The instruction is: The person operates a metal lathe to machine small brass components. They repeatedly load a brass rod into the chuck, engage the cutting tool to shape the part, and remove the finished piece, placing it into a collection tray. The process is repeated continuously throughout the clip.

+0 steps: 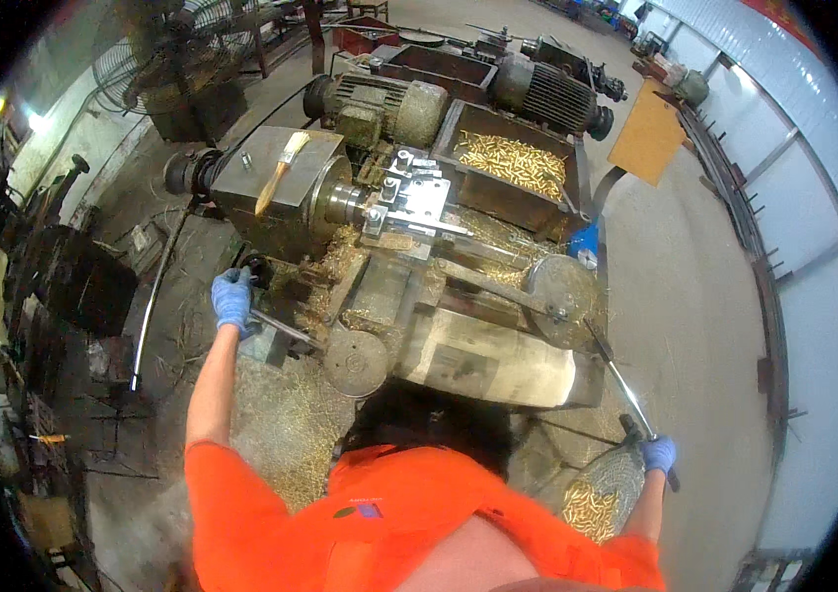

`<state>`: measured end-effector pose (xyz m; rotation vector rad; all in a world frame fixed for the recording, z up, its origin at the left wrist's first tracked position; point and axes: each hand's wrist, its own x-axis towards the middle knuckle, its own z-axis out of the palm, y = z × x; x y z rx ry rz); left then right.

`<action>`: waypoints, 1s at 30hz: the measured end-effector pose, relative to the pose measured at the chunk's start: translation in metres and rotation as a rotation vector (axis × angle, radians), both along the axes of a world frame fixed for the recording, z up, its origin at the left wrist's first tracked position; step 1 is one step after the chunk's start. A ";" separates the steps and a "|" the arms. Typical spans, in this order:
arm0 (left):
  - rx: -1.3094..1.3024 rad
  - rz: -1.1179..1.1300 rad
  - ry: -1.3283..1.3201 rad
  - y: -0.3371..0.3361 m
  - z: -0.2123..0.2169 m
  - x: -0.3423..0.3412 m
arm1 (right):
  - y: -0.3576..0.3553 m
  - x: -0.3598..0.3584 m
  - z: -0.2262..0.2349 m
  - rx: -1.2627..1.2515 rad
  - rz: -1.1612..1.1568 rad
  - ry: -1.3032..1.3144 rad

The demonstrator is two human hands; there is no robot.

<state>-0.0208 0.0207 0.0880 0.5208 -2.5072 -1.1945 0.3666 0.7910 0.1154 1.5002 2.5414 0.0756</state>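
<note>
A person in an orange shirt stands at a big metal machine with a hand on each side.

The big grey machine (458,286) fills the middle, with yellow metal curls all over it and on the floor. At the back, an open box (513,163) holds a heap of small gold pieces. Near it sits a ribbed motor (380,104). A flat round wheel (562,288) is on the right side of the machine, and a long thin lever (616,380) runs from there down to the right. A brush (281,173) with a wooden handle lies on top of the machine. The left hand (232,299), in a blue glove, has its fingers curled around a dark handle (276,326) on the machine's left side. The right hand (658,454), also in a blue glove, is closed tight on the end of the lever, just above a round basket (602,493) of gold pieces.
</note>
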 end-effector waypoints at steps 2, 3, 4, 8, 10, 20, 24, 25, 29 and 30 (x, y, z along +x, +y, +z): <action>0.004 -0.064 -0.117 -0.006 -0.001 -0.009 | -0.015 -0.013 -0.007 0.093 0.104 0.060; -0.018 -0.089 -0.174 -0.004 0.002 -0.011 | -0.022 -0.020 -0.010 0.137 0.156 0.091; -0.040 -0.108 -0.211 -0.011 -0.005 -0.014 | -0.032 -0.035 -0.013 0.207 0.200 0.121; -0.123 -0.104 -0.286 -0.039 -0.026 -0.019 | -0.030 -0.102 -0.020 0.342 0.335 0.086; -0.171 -0.127 -0.305 -0.025 -0.012 -0.013 | -0.003 -0.124 -0.005 0.293 0.374 0.093; -0.352 -0.039 -0.396 0.017 0.060 0.114 | 0.109 -0.193 0.003 0.331 0.268 -0.039; -0.005 0.096 -0.326 -0.013 0.008 0.161 | 0.114 -0.161 0.005 0.284 0.213 -0.044; -0.002 0.088 -0.292 -0.014 0.006 0.165 | 0.124 -0.144 -0.005 0.264 0.222 -0.002; 0.013 0.102 -0.235 -0.005 0.006 0.175 | 0.140 -0.099 -0.016 0.271 0.290 0.075; 0.010 0.115 -0.237 -0.003 0.009 0.177 | 0.134 -0.093 -0.015 0.287 0.312 0.075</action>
